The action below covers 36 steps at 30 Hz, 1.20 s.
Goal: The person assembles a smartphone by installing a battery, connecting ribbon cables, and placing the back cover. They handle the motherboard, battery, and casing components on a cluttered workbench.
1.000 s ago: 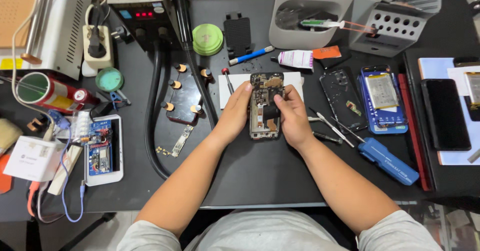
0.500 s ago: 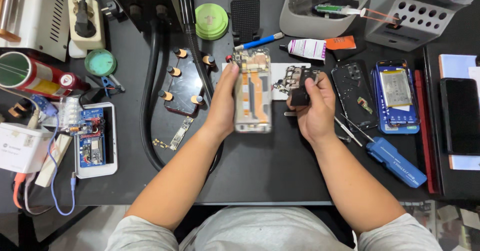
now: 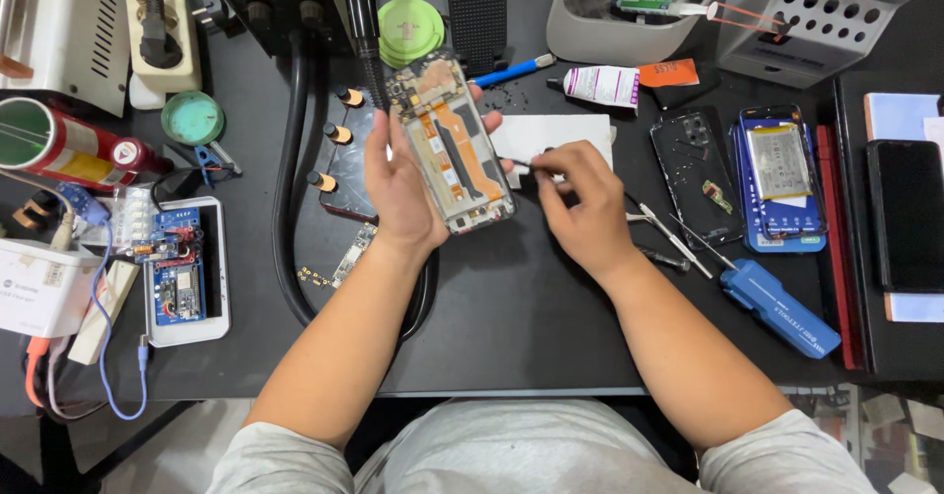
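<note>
My left hand (image 3: 398, 187) holds an opened phone frame (image 3: 450, 140) tilted above the black mat, its bare inside with an orange flex cable facing up. My right hand (image 3: 582, 204) is just right of it, fingers pinched on a thin metal tool (image 3: 518, 164) whose tip points toward the frame's right edge. A white paper sheet (image 3: 551, 132) lies under and behind the right hand.
A blue-handled screwdriver (image 3: 777, 307) and tweezers (image 3: 661, 227) lie to the right, beside a black back cover (image 3: 696, 174) and a blue phone with battery (image 3: 777, 179). Green tape roll (image 3: 410, 28), glue tube (image 3: 600, 85), black hose (image 3: 287, 189) and an open white phone (image 3: 185, 270) sit around.
The left hand lifted the phone frame up and tilted it. The right hand put down the dark part it held and now pinches a thin tool beside the frame.
</note>
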Available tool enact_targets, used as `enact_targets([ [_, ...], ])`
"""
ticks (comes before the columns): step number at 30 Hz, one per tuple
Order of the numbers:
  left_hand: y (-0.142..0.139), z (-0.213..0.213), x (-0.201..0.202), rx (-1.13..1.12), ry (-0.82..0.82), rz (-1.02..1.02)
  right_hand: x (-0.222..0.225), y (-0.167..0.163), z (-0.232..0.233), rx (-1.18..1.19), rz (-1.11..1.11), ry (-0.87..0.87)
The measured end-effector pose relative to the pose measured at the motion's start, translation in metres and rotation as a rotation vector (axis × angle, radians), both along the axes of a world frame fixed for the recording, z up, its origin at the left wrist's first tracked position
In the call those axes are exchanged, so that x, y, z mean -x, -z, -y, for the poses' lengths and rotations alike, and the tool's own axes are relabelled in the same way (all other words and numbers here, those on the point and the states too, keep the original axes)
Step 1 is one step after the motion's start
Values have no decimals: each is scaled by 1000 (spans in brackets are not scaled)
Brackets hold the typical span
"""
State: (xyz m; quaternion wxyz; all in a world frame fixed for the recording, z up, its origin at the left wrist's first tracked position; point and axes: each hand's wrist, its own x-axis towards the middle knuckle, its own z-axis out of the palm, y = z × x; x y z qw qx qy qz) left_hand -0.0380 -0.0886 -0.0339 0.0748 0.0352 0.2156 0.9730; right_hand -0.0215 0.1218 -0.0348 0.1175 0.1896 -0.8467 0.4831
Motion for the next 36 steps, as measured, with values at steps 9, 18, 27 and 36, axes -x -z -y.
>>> enact_targets([
  [9, -2, 7, 1, -65, -63, -2, 2, -17, 13, -351, -296, -125],
  [18, -4, 3, -3, -22, -55, -26, 3, -15, 8, -379, -419, -30],
  [27, -4, -1, -2, 57, -73, -49, 4, -12, 17, -525, -306, -169],
  [36, -2, 1, -1, 68, -147, -28, -5, -1, 9, -92, -58, -27],
])
